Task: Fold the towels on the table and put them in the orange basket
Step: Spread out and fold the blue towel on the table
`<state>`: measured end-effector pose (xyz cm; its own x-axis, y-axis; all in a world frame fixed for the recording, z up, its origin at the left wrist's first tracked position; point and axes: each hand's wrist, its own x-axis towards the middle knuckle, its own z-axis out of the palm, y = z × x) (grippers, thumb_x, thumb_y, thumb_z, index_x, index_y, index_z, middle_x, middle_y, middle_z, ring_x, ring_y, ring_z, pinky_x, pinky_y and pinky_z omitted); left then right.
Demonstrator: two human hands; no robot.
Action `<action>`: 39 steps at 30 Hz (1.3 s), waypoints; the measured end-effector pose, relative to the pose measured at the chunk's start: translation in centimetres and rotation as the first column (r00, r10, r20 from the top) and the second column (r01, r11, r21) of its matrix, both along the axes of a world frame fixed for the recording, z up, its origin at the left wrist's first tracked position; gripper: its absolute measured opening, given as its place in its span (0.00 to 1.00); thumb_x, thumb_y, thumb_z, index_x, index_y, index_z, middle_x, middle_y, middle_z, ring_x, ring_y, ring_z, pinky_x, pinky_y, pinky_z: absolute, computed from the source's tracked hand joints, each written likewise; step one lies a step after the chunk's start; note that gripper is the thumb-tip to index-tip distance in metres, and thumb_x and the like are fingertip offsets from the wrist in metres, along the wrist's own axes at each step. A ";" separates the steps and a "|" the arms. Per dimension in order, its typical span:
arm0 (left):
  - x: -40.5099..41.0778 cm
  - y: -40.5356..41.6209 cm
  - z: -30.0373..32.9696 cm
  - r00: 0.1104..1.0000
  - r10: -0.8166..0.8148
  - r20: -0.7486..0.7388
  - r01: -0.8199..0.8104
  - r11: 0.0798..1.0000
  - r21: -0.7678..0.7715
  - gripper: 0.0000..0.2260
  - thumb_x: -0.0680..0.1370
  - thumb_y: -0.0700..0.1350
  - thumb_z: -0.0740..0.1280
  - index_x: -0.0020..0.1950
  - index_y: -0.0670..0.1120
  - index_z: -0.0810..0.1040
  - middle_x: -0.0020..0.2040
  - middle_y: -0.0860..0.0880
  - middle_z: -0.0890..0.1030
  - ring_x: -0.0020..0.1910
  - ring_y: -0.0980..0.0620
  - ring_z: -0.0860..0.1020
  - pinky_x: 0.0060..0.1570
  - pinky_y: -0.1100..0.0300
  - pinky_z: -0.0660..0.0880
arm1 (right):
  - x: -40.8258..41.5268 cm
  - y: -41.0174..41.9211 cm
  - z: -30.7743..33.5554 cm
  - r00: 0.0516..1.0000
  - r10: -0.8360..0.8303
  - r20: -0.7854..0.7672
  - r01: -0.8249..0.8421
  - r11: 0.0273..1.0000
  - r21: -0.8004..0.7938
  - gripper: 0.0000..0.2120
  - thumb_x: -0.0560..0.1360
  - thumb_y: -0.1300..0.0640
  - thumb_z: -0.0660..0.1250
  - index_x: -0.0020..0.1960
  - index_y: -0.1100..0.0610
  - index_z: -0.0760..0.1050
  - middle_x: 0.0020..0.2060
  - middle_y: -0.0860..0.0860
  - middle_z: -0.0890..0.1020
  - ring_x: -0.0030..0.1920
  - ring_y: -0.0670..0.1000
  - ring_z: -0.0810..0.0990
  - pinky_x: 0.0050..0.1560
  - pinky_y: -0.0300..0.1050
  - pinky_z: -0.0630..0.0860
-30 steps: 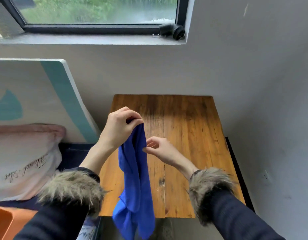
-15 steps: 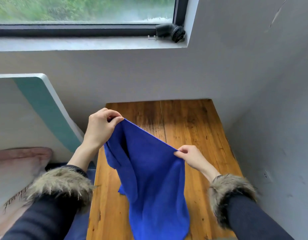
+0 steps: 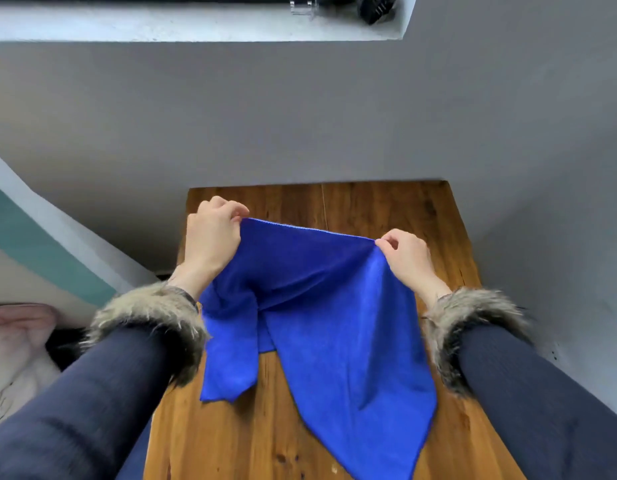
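A blue towel (image 3: pixel 321 306) hangs spread above the wooden table (image 3: pixel 386 209). My left hand (image 3: pixel 211 237) pinches its upper left corner. My right hand (image 3: pixel 407 261) pinches the upper right corner. The top edge is stretched almost taut between the two hands. The cloth below droops in two uneven points, the longer one reaching toward the table's near edge. The orange basket is out of view.
A grey wall rises right behind the table, and another runs along its right side. A white and teal board (image 3: pixel 40 244) leans at the left, with a pale pink cushion (image 3: pixel 16 337) below it. A window sill (image 3: pixel 196 26) runs overhead.
My hands have moved apart and stretched the towel's top edge wide. My right hand rose to nearly the height of my left. The view has tilted down toward the table.
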<state>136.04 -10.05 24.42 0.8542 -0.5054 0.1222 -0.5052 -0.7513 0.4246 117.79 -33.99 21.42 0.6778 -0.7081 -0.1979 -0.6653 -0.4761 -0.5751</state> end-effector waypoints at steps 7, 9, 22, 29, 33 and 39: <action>-7.1 0.6 -9.6 0.950 -0.260 -0.175 0.289 0.943 0.165 0.16 0.76 0.39 0.64 0.64 0.43 0.75 0.62 0.41 0.75 0.60 0.40 0.73 0.56 0.45 0.71 | -2.7 5.7 -8.0 0.994 0.080 -0.079 -0.091 0.984 -0.153 0.19 0.77 0.50 0.61 0.66 0.55 0.69 0.64 0.54 0.71 0.65 0.56 0.68 0.63 0.55 0.62; -9.9 1.4 -12.5 0.927 -0.253 -0.278 0.339 0.881 0.329 0.22 0.78 0.48 0.62 0.72 0.48 0.65 0.73 0.44 0.64 0.72 0.45 0.62 0.69 0.46 0.59 | -4.8 8.5 -10.5 0.939 0.159 -0.304 -0.200 0.974 -0.110 0.28 0.76 0.42 0.60 0.72 0.53 0.61 0.72 0.54 0.62 0.72 0.55 0.59 0.69 0.61 0.55; -14.7 1.6 -15.0 0.923 -0.271 -0.273 0.380 0.750 0.541 0.39 0.68 0.70 0.62 0.75 0.62 0.52 0.76 0.46 0.54 0.73 0.45 0.55 0.63 0.37 0.58 | -8.8 2.6 -13.0 0.746 0.385 -0.543 -0.442 0.896 0.028 0.50 0.63 0.28 0.64 0.72 0.35 0.35 0.73 0.46 0.29 0.73 0.53 0.30 0.65 0.76 0.46; -15.7 3.9 -13.3 0.966 -0.249 -0.065 0.256 0.956 0.146 0.18 0.72 0.40 0.71 0.62 0.44 0.76 0.61 0.43 0.76 0.61 0.41 0.74 0.51 0.46 0.70 | -9.7 -0.7 -11.1 0.676 0.416 -0.608 -0.513 0.858 0.017 0.44 0.71 0.38 0.65 0.75 0.41 0.39 0.75 0.49 0.34 0.75 0.54 0.34 0.70 0.68 0.43; -13.3 7.2 -13.2 0.976 0.208 -0.069 -0.205 0.978 0.048 0.15 0.73 0.37 0.69 0.59 0.40 0.74 0.55 0.38 0.75 0.54 0.35 0.73 0.49 0.44 0.69 | -7.9 5.4 -11.0 0.754 0.447 -0.481 -0.544 0.836 -0.076 0.34 0.77 0.41 0.58 0.76 0.45 0.44 0.76 0.50 0.38 0.76 0.53 0.37 0.70 0.67 0.41; -9.1 9.4 -14.5 0.921 0.294 -0.257 -0.263 0.953 0.150 0.24 0.71 0.47 0.73 0.65 0.45 0.72 0.63 0.40 0.68 0.61 0.38 0.66 0.59 0.46 0.65 | -3.6 13.8 -11.7 0.780 0.517 -0.354 -0.582 0.806 -0.105 0.31 0.78 0.41 0.55 0.76 0.46 0.47 0.77 0.50 0.42 0.76 0.52 0.39 0.71 0.66 0.43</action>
